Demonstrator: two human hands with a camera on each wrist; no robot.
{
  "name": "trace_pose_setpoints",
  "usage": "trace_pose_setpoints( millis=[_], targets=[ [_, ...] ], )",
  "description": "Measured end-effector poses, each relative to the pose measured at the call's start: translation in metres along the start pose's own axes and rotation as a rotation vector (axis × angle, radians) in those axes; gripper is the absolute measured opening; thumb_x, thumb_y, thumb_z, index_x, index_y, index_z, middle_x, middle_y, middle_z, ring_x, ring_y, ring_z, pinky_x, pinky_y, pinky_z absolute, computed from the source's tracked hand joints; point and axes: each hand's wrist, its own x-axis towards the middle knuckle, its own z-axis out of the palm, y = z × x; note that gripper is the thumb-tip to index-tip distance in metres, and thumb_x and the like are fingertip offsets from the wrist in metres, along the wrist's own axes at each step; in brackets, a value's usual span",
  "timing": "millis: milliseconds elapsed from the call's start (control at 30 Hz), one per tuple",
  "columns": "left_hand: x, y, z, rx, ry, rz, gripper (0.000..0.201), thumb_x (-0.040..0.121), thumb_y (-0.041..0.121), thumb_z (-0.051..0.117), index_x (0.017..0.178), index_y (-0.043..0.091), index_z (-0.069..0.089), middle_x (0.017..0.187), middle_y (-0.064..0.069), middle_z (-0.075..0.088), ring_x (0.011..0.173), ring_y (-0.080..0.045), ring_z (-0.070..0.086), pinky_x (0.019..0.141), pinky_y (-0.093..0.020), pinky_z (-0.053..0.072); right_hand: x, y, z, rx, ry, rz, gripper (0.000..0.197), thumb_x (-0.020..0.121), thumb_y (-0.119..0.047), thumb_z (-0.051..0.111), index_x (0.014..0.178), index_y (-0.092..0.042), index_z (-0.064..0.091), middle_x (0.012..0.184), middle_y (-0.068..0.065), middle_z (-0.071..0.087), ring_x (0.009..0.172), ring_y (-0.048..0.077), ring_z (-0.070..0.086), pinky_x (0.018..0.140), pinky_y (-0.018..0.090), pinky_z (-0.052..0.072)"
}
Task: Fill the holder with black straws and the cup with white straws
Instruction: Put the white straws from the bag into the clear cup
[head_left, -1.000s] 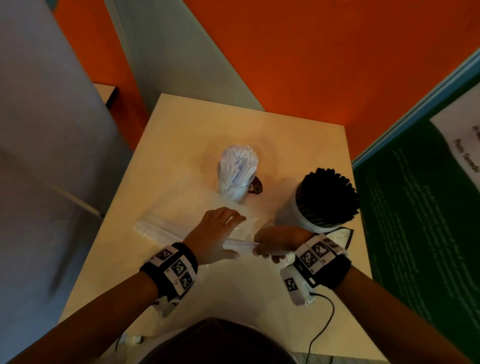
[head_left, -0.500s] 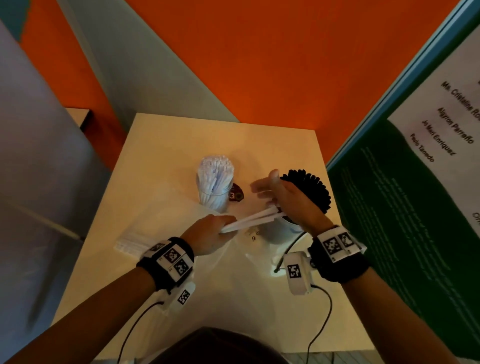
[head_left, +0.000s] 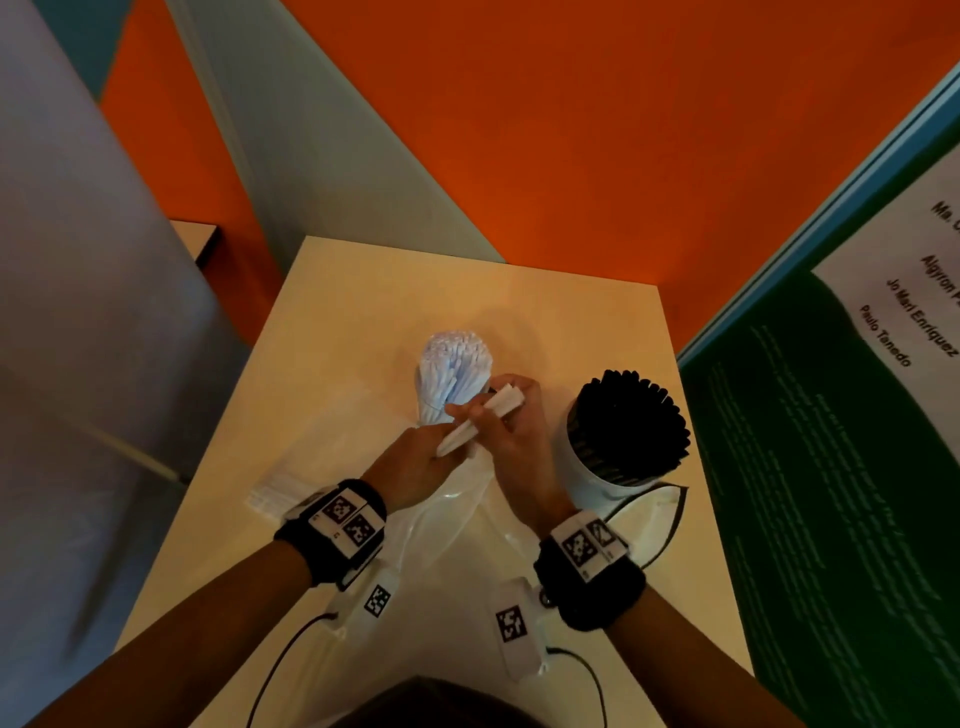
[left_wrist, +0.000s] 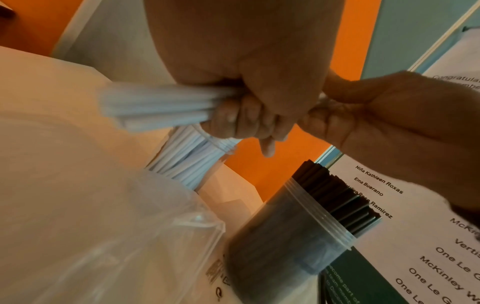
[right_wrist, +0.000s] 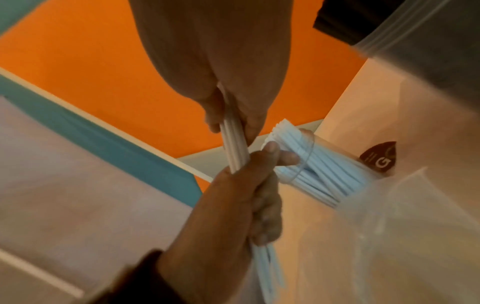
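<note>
A small bundle of white straws (head_left: 480, 422) is held slanted over the table, gripped at both ends. My left hand (head_left: 418, 462) holds its lower end and my right hand (head_left: 511, 428) its upper end, right next to the clear cup (head_left: 431, 410) packed with white straws (head_left: 456, 364). In the left wrist view my left fingers (left_wrist: 241, 121) curl round the bundle (left_wrist: 161, 105). The right wrist view has my right fingers (right_wrist: 249, 121) pinching it (right_wrist: 235, 148). The white holder (head_left: 582, 467), full of black straws (head_left: 628, 426), stands to the right.
A crumpled clear plastic bag (head_left: 457, 525) lies on the cream table (head_left: 337, 312) under my wrists. A flat packet (head_left: 272, 488) lies at the left edge. A green poster board (head_left: 831, 467) stands close on the right, an orange wall behind.
Both hands lifted the white straw bundle off the bag, swung it past the black holder, and now hold it beside the cup of white straws.
</note>
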Motion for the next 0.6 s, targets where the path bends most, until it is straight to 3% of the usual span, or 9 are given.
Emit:
trace_pose_setpoints(
  millis=[67,133,167,267,333,467,533,600],
  targets=[
    [0.004,-0.001,-0.002,-0.001,0.023,-0.006,0.013,0.095,0.034,0.056,0.102,0.024,0.060,0.090,0.001,0.066,0.078,-0.014,0.061,0.066,-0.023,0.043,0.017,-0.008,0.001,0.008,0.012,0.042,0.025,0.095,0.007,0.046,0.099,-0.016,0.038,0.083,0.010,0.058,0.075,0.018,0.071,0.067,0.029,0.058],
    [0.010,-0.005,-0.005,0.058,0.047,0.004,0.019,0.094,0.036,0.057,0.102,0.019,0.053,0.086,-0.003,0.060,0.072,-0.019,0.055,0.062,-0.030,0.040,0.037,-0.020,-0.004,-0.054,0.041,0.035,0.026,0.095,0.008,0.044,0.095,-0.017,0.037,0.080,0.007,0.055,0.068,0.014,0.069,0.064,0.026,0.057],
    [0.012,-0.008,-0.007,0.101,0.058,0.005,0.023,0.093,0.035,0.058,0.105,0.017,0.051,0.092,-0.005,0.058,0.078,-0.022,0.054,0.067,-0.034,0.041,0.048,-0.026,-0.008,-0.091,0.059,0.012,0.026,0.095,0.008,0.044,0.095,-0.016,0.037,0.079,0.007,0.054,0.067,0.013,0.067,0.065,0.027,0.058],
    [0.016,-0.022,-0.012,0.296,0.084,0.006,0.044,0.092,0.028,0.060,0.130,0.013,0.043,0.131,-0.004,0.046,0.118,-0.020,0.044,0.092,-0.031,0.041,0.076,-0.046,-0.020,-0.178,0.112,-0.063,0.026,0.096,0.008,0.040,0.094,-0.017,0.036,0.080,0.008,0.052,0.075,0.022,0.062,0.077,0.032,0.058],
    [0.017,-0.030,-0.014,0.430,0.060,0.039,0.055,0.091,0.024,0.061,0.140,0.013,0.037,0.144,-0.004,0.036,0.133,-0.022,0.033,0.102,-0.033,0.038,0.092,-0.056,-0.025,-0.174,0.145,-0.110,0.027,0.095,0.011,0.039,0.094,-0.016,0.035,0.082,0.013,0.049,0.078,0.028,0.058,0.075,0.029,0.057],
    [0.020,-0.039,-0.014,0.552,-0.014,0.057,0.064,0.091,0.024,0.059,0.147,0.016,0.030,0.155,-0.002,0.023,0.142,-0.020,0.022,0.110,-0.038,0.033,0.106,-0.057,-0.022,-0.198,0.144,-0.163,0.029,0.095,0.012,0.039,0.094,-0.016,0.036,0.079,0.006,0.050,0.079,0.029,0.058,0.078,0.033,0.052],
    [0.020,-0.041,-0.014,0.563,-0.008,0.076,0.064,0.092,0.024,0.059,0.148,0.017,0.029,0.156,-0.002,0.023,0.142,-0.020,0.023,0.110,-0.037,0.033,0.103,-0.048,-0.020,-0.363,0.118,-0.198,0.028,0.095,0.009,0.039,0.106,-0.018,0.037,0.081,0.005,0.057,0.082,0.027,0.063,0.077,0.032,0.052],
    [0.018,-0.044,-0.015,0.570,-0.009,0.098,0.066,0.091,0.023,0.060,0.149,0.018,0.027,0.156,-0.003,0.022,0.143,-0.020,0.023,0.110,-0.035,0.032,0.098,-0.031,-0.020,-0.577,0.077,-0.241,0.042,0.095,0.002,0.041,0.123,-0.028,0.033,0.086,0.005,0.063,0.078,0.018,0.065,0.069,0.026,0.052]
  ],
)
